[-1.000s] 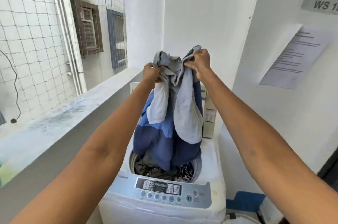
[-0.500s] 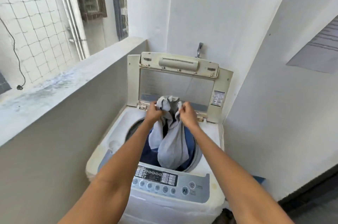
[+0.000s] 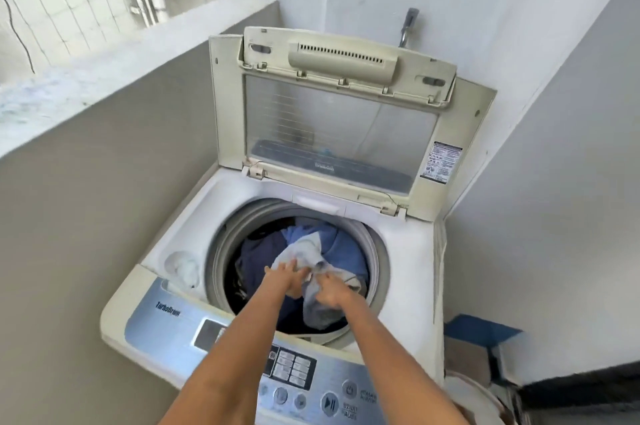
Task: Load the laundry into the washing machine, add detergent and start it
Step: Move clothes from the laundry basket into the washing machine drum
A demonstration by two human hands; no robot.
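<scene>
The white top-loading washing machine (image 3: 408, 251) stands with its lid (image 3: 225, 105) raised upright. Inside the drum (image 3: 216, 258) lies a grey and blue garment (image 3: 301, 251) on top of darker clothes. Both my hands reach down into the drum. My left hand (image 3: 289, 277) lies with straight fingers on the grey cloth. My right hand (image 3: 330, 294) is beside it, fingers curled into the same cloth. The control panel (image 3: 156, 320) with its start button (image 3: 329, 403) runs along the front edge under my forearms.
A concrete ledge (image 3: 104, 53) and low wall hem the machine in on the left. White walls close the back and right. A tap (image 3: 408, 22) sticks out behind the lid. To the right on the floor sit a blue box (image 3: 481, 331) and a white rim (image 3: 474, 390).
The garment went from held high above the machine down into the drum. Both hands followed it down, and my left hand's fingers have opened onto the cloth.
</scene>
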